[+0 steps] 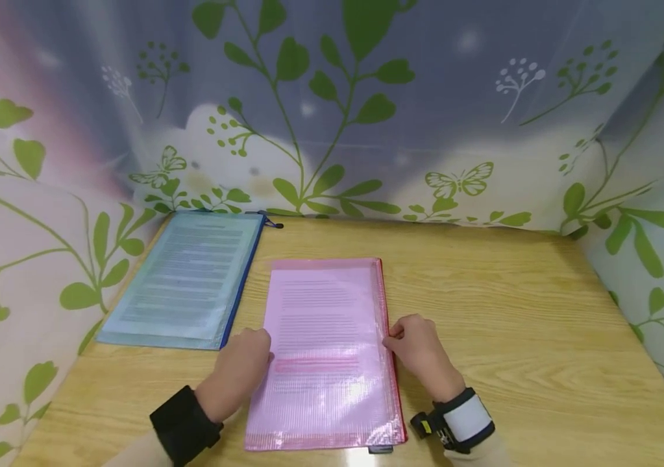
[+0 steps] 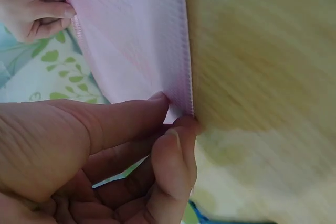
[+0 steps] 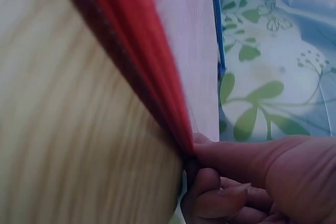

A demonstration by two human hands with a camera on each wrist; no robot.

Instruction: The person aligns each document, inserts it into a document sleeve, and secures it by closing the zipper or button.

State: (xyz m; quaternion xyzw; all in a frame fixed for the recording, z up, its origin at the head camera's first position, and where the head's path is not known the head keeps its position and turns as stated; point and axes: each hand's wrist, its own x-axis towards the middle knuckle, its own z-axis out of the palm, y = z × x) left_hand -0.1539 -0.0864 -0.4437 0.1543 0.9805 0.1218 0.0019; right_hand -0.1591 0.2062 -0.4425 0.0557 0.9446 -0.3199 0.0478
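A pink zip document pouch (image 1: 326, 337) with a printed sheet inside lies on the wooden table, its red zipper edge on the right. My left hand (image 1: 243, 363) pinches the pouch's left edge between thumb and fingers, as the left wrist view shows close up. On the other side my right hand (image 1: 419, 347) pinches the red zipper edge (image 3: 142, 40) at about mid-height. A dark zipper pull tab (image 1: 381, 449) sticks out below the bottom right corner.
A blue zip document pouch (image 1: 185, 279) holding printed paper lies to the left, its pull at the top right corner. The wooden table (image 1: 513, 311) extends to the right. Leaf-patterned curtains (image 1: 332, 130) border the back and sides.
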